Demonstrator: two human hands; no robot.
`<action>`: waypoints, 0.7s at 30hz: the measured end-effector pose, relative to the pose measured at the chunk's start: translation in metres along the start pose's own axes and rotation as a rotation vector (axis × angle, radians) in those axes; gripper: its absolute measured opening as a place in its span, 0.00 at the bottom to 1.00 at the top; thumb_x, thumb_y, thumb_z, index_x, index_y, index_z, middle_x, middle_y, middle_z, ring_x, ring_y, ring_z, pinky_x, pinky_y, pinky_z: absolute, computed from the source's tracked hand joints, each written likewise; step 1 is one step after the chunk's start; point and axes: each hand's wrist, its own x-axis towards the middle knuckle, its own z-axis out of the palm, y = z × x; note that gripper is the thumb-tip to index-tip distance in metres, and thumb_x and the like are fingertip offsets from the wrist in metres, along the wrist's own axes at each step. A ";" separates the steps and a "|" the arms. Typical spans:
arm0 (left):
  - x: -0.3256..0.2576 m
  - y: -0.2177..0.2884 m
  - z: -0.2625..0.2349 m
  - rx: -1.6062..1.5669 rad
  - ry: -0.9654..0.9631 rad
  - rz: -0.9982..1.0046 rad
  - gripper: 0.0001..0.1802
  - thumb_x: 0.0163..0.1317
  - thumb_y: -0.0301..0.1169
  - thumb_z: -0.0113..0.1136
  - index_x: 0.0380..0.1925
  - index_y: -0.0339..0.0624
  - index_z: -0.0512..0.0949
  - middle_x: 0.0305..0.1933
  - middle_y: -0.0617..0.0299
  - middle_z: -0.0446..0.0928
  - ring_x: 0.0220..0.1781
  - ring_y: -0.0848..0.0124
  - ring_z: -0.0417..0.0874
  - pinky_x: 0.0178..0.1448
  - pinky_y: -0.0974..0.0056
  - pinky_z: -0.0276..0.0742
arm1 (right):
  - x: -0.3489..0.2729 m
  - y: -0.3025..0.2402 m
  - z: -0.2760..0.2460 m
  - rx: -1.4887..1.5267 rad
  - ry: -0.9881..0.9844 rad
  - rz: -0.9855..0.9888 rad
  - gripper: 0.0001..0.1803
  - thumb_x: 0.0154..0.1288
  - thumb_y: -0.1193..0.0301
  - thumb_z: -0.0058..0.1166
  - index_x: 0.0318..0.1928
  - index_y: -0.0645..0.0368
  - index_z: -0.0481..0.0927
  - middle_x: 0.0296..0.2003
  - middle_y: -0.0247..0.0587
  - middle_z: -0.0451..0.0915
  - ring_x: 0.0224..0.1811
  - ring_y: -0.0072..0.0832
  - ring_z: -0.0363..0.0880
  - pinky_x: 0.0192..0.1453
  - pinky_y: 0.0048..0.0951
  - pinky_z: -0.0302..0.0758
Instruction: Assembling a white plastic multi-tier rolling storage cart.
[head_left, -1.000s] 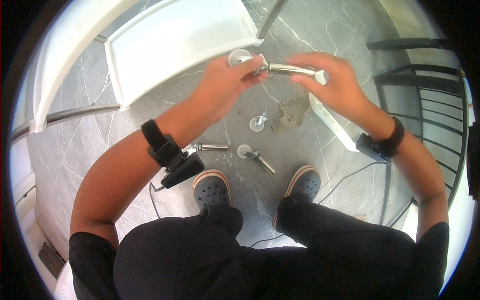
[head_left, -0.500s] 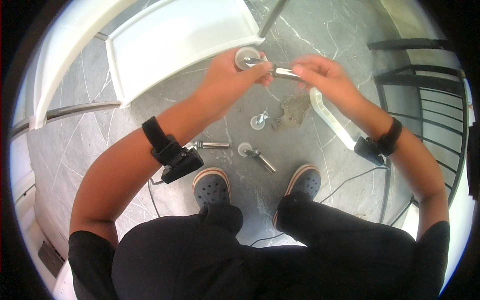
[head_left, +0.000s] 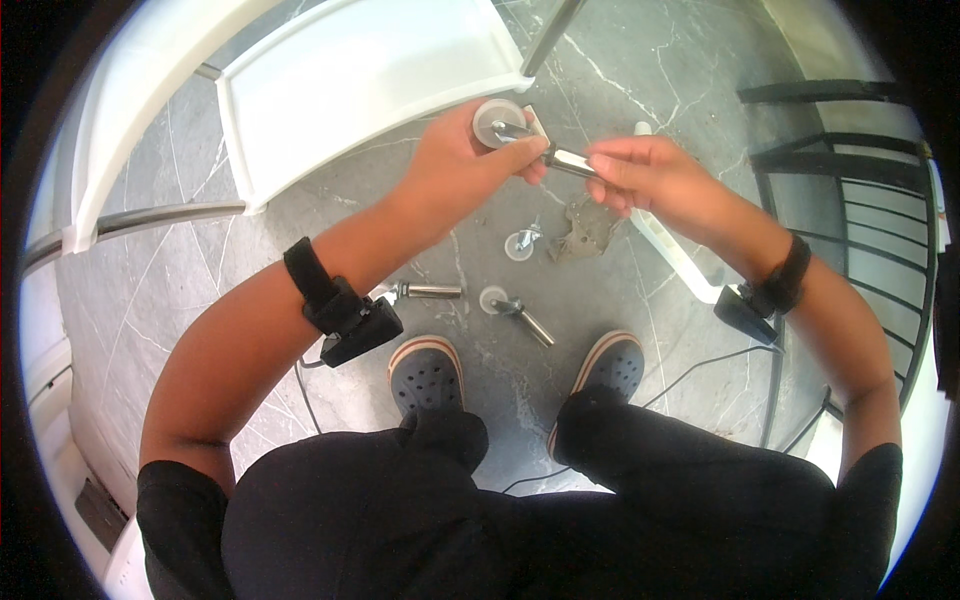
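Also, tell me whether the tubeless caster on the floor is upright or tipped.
Tipped: the tubeless caster shows its wheel's round face upward.

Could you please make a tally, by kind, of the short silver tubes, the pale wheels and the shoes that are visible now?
Short silver tubes: 3
Pale wheels: 3
Shoes: 2
Total: 8
Any wheel hidden behind the left wrist strap is not counted.
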 end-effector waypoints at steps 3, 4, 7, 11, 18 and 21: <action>-0.002 -0.001 0.000 0.011 -0.015 -0.002 0.15 0.66 0.27 0.62 0.49 0.33 0.72 0.44 0.55 0.80 0.41 0.69 0.84 0.49 0.64 0.82 | -0.002 -0.005 -0.002 0.049 -0.032 0.083 0.18 0.74 0.59 0.51 0.48 0.63 0.81 0.30 0.28 0.79 0.28 0.15 0.71 0.33 0.19 0.69; -0.001 -0.002 0.000 0.011 -0.017 0.000 0.15 0.66 0.27 0.62 0.49 0.33 0.72 0.44 0.55 0.80 0.41 0.69 0.84 0.49 0.64 0.82 | -0.004 -0.007 -0.004 0.048 -0.030 0.083 0.18 0.74 0.59 0.51 0.48 0.63 0.81 0.30 0.28 0.79 0.28 0.15 0.71 0.33 0.19 0.69; 0.000 -0.003 -0.002 0.015 -0.061 0.018 0.15 0.66 0.27 0.61 0.49 0.34 0.73 0.46 0.54 0.80 0.41 0.68 0.84 0.47 0.64 0.83 | -0.008 -0.006 -0.004 0.134 -0.104 0.120 0.18 0.73 0.59 0.52 0.49 0.62 0.81 0.31 0.28 0.79 0.28 0.15 0.71 0.33 0.19 0.69; 0.004 0.002 -0.004 0.103 -0.146 0.008 0.14 0.65 0.26 0.61 0.49 0.36 0.75 0.48 0.53 0.80 0.40 0.68 0.85 0.44 0.64 0.84 | -0.012 0.006 0.001 -0.278 0.117 -0.079 0.16 0.71 0.62 0.55 0.50 0.61 0.81 0.32 0.31 0.81 0.31 0.19 0.76 0.36 0.23 0.73; 0.004 0.020 -0.010 0.249 -0.329 -0.174 0.14 0.66 0.33 0.59 0.45 0.34 0.79 0.34 0.59 0.81 0.27 0.76 0.79 0.32 0.70 0.75 | -0.022 -0.008 0.013 -1.185 0.305 -0.743 0.15 0.61 0.70 0.62 0.48 0.58 0.82 0.36 0.41 0.83 0.38 0.35 0.83 0.40 0.33 0.77; 0.007 0.027 -0.013 0.027 -0.446 -0.397 0.16 0.70 0.36 0.52 0.45 0.33 0.77 0.31 0.62 0.79 0.23 0.77 0.73 0.28 0.70 0.68 | -0.023 -0.015 0.017 -1.322 0.321 -0.881 0.15 0.58 0.70 0.62 0.47 0.57 0.83 0.36 0.39 0.82 0.37 0.37 0.82 0.40 0.34 0.77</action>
